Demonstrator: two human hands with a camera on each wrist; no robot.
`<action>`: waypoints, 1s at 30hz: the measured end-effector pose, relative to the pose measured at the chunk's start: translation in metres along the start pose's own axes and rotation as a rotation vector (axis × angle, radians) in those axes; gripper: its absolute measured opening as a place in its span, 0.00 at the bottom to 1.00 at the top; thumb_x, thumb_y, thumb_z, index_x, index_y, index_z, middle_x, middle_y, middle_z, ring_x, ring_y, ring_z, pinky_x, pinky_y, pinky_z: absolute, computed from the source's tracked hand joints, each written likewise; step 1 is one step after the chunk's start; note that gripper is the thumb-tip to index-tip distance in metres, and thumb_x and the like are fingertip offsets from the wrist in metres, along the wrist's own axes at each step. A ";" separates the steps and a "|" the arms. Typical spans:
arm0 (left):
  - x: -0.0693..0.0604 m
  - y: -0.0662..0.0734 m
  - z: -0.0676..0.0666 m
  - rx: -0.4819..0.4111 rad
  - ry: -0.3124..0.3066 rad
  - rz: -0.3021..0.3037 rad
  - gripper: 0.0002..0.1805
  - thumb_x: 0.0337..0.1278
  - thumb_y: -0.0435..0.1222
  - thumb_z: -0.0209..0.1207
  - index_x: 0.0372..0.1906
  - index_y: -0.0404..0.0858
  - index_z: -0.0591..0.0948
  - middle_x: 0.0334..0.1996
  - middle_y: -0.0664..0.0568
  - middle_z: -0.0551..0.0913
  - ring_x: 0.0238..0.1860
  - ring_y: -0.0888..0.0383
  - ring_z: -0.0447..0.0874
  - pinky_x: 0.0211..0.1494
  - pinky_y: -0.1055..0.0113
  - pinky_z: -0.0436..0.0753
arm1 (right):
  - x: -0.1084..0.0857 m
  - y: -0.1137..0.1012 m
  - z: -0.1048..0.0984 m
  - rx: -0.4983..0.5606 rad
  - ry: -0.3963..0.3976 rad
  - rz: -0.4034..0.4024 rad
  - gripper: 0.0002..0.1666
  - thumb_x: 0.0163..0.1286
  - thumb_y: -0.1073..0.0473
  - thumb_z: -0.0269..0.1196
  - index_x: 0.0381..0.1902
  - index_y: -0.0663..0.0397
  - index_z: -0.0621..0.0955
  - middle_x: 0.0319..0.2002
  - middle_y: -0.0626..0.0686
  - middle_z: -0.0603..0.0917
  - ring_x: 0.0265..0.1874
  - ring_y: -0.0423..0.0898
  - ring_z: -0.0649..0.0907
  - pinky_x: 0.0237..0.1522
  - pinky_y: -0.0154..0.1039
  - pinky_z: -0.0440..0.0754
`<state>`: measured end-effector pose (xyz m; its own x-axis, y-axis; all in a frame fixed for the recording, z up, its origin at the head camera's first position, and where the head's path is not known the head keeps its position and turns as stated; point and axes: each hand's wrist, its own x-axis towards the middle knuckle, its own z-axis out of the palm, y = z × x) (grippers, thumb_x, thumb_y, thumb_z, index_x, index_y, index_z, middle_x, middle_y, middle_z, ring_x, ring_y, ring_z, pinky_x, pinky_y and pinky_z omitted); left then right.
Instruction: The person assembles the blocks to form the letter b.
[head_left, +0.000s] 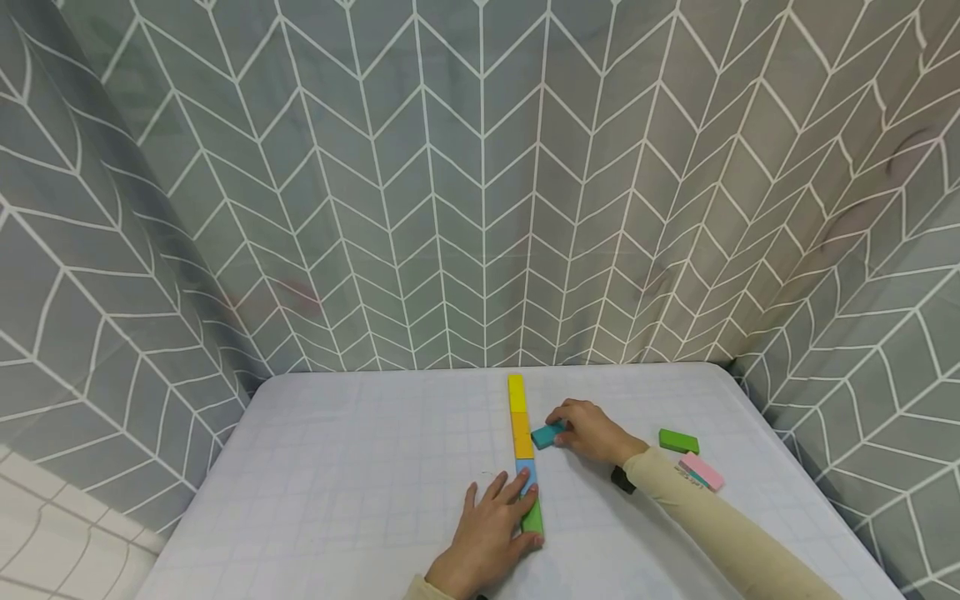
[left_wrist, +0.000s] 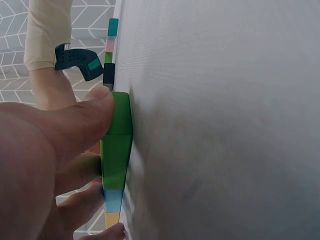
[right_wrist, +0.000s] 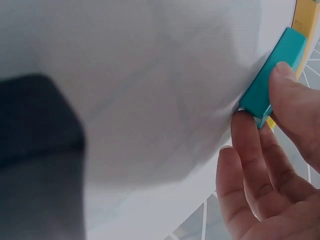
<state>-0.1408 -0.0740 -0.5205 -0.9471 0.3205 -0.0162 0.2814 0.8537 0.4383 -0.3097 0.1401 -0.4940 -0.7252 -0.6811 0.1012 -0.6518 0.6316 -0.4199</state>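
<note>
A row of blocks runs front to back on the white table: yellow point(head_left: 517, 393), orange point(head_left: 522, 436), light blue point(head_left: 526, 468) and green point(head_left: 532, 518). My left hand point(head_left: 483, 533) rests on the light blue and green blocks, fingers spread, its thumb point(left_wrist: 102, 102) against the green block's point(left_wrist: 117, 155) near end. Just right of the orange block, my right hand point(head_left: 592, 432) pinches a teal block point(head_left: 546, 435) between thumb and fingers. In the right wrist view the teal block point(right_wrist: 275, 75) lies slanted, close to the orange block point(right_wrist: 304, 20).
At the right of the table point(head_left: 337, 483) lie a green block point(head_left: 678, 441) and a pink block point(head_left: 703, 470) with a teal one beside or under it. Grey patterned curtains point(head_left: 480, 183) stand behind the table and at both sides.
</note>
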 end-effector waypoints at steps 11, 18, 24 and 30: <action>0.000 0.001 0.000 0.001 -0.007 -0.006 0.38 0.62 0.57 0.70 0.75 0.51 0.78 0.81 0.55 0.68 0.78 0.40 0.68 0.72 0.21 0.65 | -0.002 0.007 -0.004 0.000 -0.005 -0.024 0.21 0.69 0.58 0.75 0.57 0.60 0.87 0.48 0.53 0.88 0.37 0.40 0.82 0.44 0.37 0.86; 0.001 0.002 0.000 0.005 -0.026 -0.025 0.38 0.62 0.58 0.70 0.75 0.52 0.77 0.81 0.57 0.68 0.79 0.41 0.68 0.73 0.22 0.65 | -0.023 0.026 -0.027 0.010 0.024 -0.034 0.27 0.69 0.53 0.74 0.60 0.64 0.85 0.50 0.57 0.88 0.42 0.49 0.87 0.47 0.45 0.88; 0.001 0.002 0.000 0.000 -0.028 -0.033 0.38 0.62 0.58 0.70 0.75 0.52 0.77 0.81 0.58 0.68 0.79 0.41 0.68 0.73 0.22 0.64 | -0.059 0.046 -0.056 0.066 -0.100 0.065 0.30 0.65 0.55 0.78 0.62 0.61 0.85 0.56 0.58 0.88 0.49 0.55 0.86 0.52 0.54 0.86; 0.001 0.003 0.000 -0.005 -0.020 -0.032 0.38 0.61 0.57 0.70 0.75 0.52 0.78 0.81 0.57 0.68 0.79 0.41 0.67 0.74 0.22 0.63 | -0.092 0.059 -0.064 0.086 -0.147 0.090 0.29 0.61 0.67 0.76 0.62 0.56 0.86 0.57 0.55 0.87 0.52 0.54 0.86 0.53 0.52 0.86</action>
<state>-0.1407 -0.0715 -0.5194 -0.9521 0.3018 -0.0484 0.2506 0.8615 0.4416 -0.2955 0.2639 -0.4706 -0.7353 -0.6741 -0.0702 -0.5599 0.6626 -0.4975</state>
